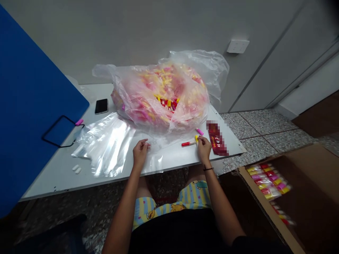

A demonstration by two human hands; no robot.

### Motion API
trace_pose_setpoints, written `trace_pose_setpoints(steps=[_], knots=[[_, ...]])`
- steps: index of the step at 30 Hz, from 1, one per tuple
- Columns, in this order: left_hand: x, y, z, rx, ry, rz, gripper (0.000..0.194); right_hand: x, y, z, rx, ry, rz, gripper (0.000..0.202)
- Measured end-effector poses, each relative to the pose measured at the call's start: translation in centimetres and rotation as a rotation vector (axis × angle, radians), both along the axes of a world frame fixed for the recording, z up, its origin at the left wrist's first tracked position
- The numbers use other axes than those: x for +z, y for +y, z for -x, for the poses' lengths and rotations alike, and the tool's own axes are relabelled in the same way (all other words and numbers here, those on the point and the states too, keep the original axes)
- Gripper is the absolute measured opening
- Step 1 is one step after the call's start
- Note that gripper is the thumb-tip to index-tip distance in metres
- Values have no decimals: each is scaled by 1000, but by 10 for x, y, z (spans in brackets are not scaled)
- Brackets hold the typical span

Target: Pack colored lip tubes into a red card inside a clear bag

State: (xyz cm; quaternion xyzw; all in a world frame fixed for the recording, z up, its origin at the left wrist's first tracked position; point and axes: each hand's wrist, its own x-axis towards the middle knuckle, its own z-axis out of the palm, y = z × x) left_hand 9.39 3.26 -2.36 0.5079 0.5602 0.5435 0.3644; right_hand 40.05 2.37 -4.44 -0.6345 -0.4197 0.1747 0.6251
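Note:
My left hand (141, 152) is closed at the table's front edge, its fingertips pinched on a thin clear plastic bag (155, 164) that lies flat beside it. My right hand (204, 148) is also closed, with thumb and fingers on a small yellow lipstick-like tube (196, 138), mostly hidden by the fingers. Just left of those fingers lies a red-ended tube (186, 144) with a pale body. A pink-ended tube (200, 131) rests a little farther back. Behind both hands sits a large translucent sack (137, 102), its opening showing many red, yellow and pink tubes (168, 103).
Flat clear bags (111, 144) are fanned out at left, near a phone (101, 106) and two white pieces (76, 169). A blue panel (34, 106) borders the left side. A dark red printed packet (217, 139) lies right. On the floor, a cardboard box (304, 176) contains packed tubes.

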Motion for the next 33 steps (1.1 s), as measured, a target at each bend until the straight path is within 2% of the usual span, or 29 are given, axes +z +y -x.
trace_pose_setpoints(steps=[12, 21, 27, 33], knots=[[-2, -2, 1, 5, 90, 6, 40, 4, -2, 1, 53, 32, -17, 24], [0, -8, 1, -5, 154, 15, 37, 3, -10, 3, 87, 72, -11, 25], [-1, -11, 1, -26, 133, 18, 37, 2, -17, 5, 18, 115, -10, 34], [0, -11, 2, -35, 177, 30, 36, -3, -15, 5, -24, 232, -83, 30]])
